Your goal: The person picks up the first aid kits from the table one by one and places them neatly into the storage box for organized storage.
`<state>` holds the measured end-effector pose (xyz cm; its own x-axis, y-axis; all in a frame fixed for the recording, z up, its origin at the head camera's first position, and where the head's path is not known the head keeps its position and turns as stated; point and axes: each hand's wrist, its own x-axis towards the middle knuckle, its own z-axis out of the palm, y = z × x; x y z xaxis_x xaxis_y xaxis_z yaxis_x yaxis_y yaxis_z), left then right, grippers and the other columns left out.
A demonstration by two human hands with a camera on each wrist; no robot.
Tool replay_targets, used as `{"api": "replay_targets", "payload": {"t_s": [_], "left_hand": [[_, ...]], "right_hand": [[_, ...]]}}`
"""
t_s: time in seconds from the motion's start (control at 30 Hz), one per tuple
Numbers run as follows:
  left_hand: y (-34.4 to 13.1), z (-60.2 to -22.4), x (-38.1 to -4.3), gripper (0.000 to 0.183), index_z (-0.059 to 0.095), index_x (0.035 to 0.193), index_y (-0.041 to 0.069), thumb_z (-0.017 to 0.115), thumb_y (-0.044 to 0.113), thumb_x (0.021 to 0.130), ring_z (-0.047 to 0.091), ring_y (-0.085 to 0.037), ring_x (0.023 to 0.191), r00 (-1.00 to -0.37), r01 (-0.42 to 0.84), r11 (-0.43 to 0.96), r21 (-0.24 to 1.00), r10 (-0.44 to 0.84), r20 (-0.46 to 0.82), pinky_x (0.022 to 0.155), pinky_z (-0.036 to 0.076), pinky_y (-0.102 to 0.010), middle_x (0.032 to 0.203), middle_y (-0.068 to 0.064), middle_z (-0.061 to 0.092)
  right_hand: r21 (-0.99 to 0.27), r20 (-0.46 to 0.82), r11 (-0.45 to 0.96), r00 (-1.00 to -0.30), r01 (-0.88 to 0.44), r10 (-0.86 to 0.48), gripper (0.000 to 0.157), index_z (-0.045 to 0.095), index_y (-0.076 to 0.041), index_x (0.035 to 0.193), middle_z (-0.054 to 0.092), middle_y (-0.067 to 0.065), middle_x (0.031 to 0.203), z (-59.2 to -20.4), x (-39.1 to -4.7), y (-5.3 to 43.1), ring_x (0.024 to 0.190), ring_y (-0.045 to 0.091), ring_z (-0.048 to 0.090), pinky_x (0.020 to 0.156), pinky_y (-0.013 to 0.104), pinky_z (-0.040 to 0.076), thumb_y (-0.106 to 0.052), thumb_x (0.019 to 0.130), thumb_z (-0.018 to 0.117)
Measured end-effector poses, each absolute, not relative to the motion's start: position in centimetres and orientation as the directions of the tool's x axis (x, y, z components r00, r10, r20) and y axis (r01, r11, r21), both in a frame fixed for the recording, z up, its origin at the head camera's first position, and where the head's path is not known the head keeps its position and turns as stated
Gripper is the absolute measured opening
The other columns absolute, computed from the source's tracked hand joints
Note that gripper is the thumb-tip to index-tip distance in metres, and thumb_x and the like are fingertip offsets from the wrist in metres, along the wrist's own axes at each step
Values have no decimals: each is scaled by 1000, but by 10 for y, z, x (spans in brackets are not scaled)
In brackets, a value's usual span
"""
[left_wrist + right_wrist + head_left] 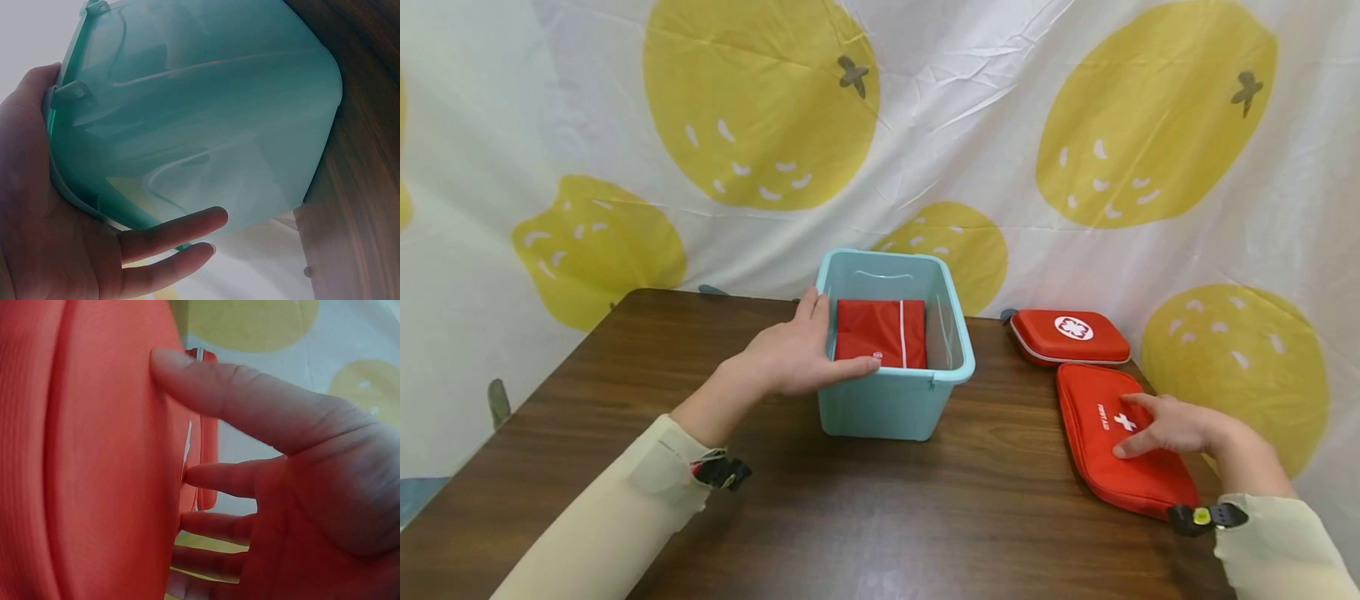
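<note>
The left hand (790,354), its fingers straight and thumb extended, rested against the rim of a pale blue-green, rectangular plastic bin (880,410), which stood upright on a dark brown wood-grain table (850,533) and contained 1 flat red fabric item with a white stripe (868,329). Well to the bin's right, the right hand (1187,429) touched a red, rounded-rectangular fabric pouch with a white cross (1123,477), its fingers relaxed and spread. Just beyond that pouch lay 1 red, round-cornered case with a circular white emblem (1071,337).

A bin (880,408) stands left of a pouch (1099,454) lying before a case (1037,332).
</note>
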<state>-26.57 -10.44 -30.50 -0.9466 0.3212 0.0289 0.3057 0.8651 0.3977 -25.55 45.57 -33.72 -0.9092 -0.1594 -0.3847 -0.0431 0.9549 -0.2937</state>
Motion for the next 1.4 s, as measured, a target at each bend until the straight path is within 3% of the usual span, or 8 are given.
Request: {"api": "replay_targets", "payload": {"t_s": [0.3,0.5,0.93,1.4], "left_hand": [[-105,-303,-265,132,9,175,4,54,92,88,66,-40,130,-947,301,868,394,319,21,99,62,-54,184,-16,8],[-105,-305,-266,132,10,175,4,54,92,88,66,-40,130,-947,303,869,392,320,23,99,62,-54,184,-16,9],[-105,-306,-267,131,10,175,4,54,91,88,66,-39,129,-945,311,865,394,326,30,99,62,-54,183,-15,10],[-107,-305,-267,132,9,175,4,54,92,88,65,-40,131,-948,303,868,393,317,29,99,62,-54,184,-16,8]], "right_hand": [[-192,-376,979,-917,-65,-134,107,44,15,155,45,51,141,-340,-252,437,127,61,47,104,71,49,-62,91,80],[-168,-390,985,-914,-44,-107,111,46,19,148,46,48,137,-339,-251,414,126,59,47,104,69,49,-68,89,79],[-163,-416,986,-905,-25,-91,126,34,26,153,38,51,145,-343,-254,370,130,58,47,111,68,47,-74,90,75],[-166,-368,979,-914,-115,-170,113,46,11,156,36,47,154,-343,-261,333,134,57,51,108,68,52,-71,87,81]]}}
